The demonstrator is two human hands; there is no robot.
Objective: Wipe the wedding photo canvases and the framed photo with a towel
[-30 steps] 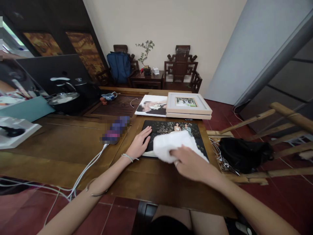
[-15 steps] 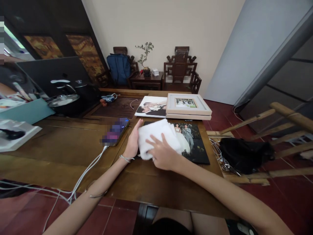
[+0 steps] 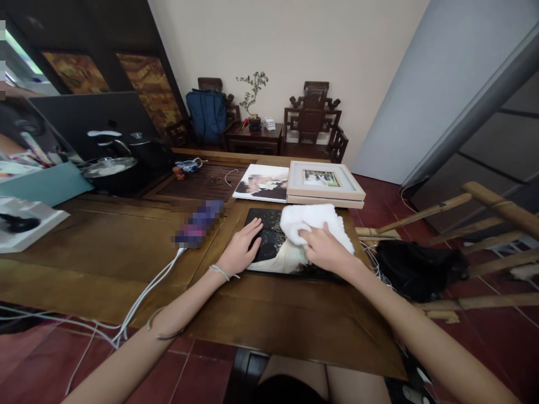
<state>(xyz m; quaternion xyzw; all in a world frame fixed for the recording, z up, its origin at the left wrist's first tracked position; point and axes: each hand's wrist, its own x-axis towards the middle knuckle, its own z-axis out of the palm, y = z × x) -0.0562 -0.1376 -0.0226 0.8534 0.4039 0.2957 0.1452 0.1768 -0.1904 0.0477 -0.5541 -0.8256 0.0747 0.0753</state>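
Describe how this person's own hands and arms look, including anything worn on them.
Both hands, left and right, are ungloved, and no sleeves show on the arms. The left wrist wears a thin, pale cord bracelet with a loose end. Farther up sits a slim, open-looking bangle. Nothing worn can be made out on the right arm.

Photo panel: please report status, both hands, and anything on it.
Left hand on photo panel, left edge. Right hand on white cloth, covering panel's upper right.
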